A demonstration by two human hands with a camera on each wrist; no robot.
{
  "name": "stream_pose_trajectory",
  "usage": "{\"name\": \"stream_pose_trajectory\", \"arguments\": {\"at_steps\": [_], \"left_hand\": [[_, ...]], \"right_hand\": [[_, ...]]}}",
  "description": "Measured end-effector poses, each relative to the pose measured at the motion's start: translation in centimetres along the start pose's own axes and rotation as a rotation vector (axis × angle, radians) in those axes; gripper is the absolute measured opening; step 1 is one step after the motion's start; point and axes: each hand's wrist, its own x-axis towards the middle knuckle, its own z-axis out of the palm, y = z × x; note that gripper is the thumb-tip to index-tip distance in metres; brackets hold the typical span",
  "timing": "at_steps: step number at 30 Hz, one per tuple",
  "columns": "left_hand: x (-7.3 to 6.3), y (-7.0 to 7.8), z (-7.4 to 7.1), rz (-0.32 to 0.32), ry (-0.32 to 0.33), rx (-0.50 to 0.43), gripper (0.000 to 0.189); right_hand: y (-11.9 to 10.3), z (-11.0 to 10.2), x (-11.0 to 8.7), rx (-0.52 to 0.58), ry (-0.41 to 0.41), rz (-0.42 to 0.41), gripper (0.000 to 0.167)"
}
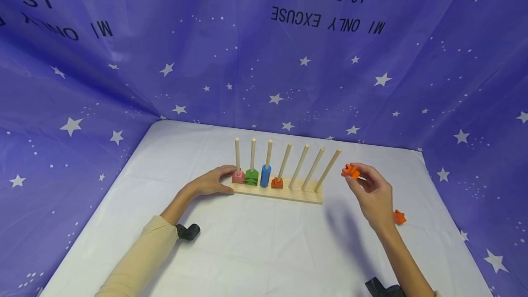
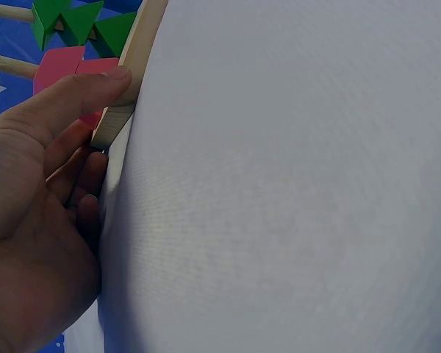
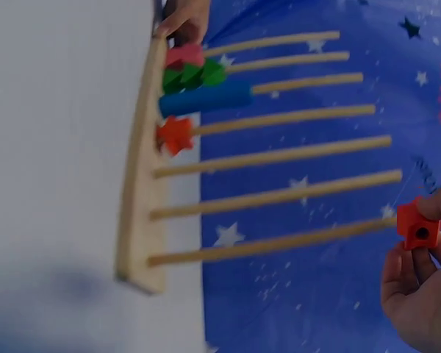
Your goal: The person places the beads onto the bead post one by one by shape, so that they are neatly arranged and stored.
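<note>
My left hand [image 1: 210, 182] grips the left end of a wooden peg board [image 1: 299, 196], thumb along its front edge. Several upright pegs stand in a row on it. From the left, the pegs carry pink pieces [image 1: 238, 177], green triangular beads [image 1: 251, 178], a blue cylinder [image 1: 266, 177] and an orange star bead [image 1: 277, 183]; the pegs on the right are bare. Raised just right of the last peg, my right hand [image 1: 376, 198] pinches another orange star bead [image 1: 350, 172] between thumb and fingers. In the right wrist view, the hole of this held bead [image 3: 412, 223] shows.
A loose orange star bead [image 1: 399, 217] lies on the white tabletop [image 1: 264, 246], partly behind my right wrist. Dark wrist-worn devices [image 1: 188, 232] sit at both forearms. A purple star-printed cloth [image 1: 264, 58] hangs behind the table and at its sides.
</note>
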Motion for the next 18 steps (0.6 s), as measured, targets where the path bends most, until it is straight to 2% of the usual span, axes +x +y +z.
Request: {"name": "stream_pose_trajectory", "arguments": {"at_steps": [3,6,12,18], "left_hand": [[0.0,0.0,0.0,-0.007,-0.003,0.006,0.082],[-0.1,0.0,0.0,-0.015,-0.002,0.009,0.082],[0.0,0.0,0.1,-0.009,0.003,0.012,0.082],[0.0,0.0,0.0,0.0,0.0,0.008,0.081]], "right_hand": [[-1.5,1.4,1.1,0.035,-0.066,-0.105,0.035],[-2.6,2.9,2.1,0.059,-0.124,-0.157,0.035],[-4.0,5.7,3.8,0.049,-0.195,-0.155,0.036],[-4.7,7.4,4.7,-0.012,-0.188,-0.181,0.036]]}}
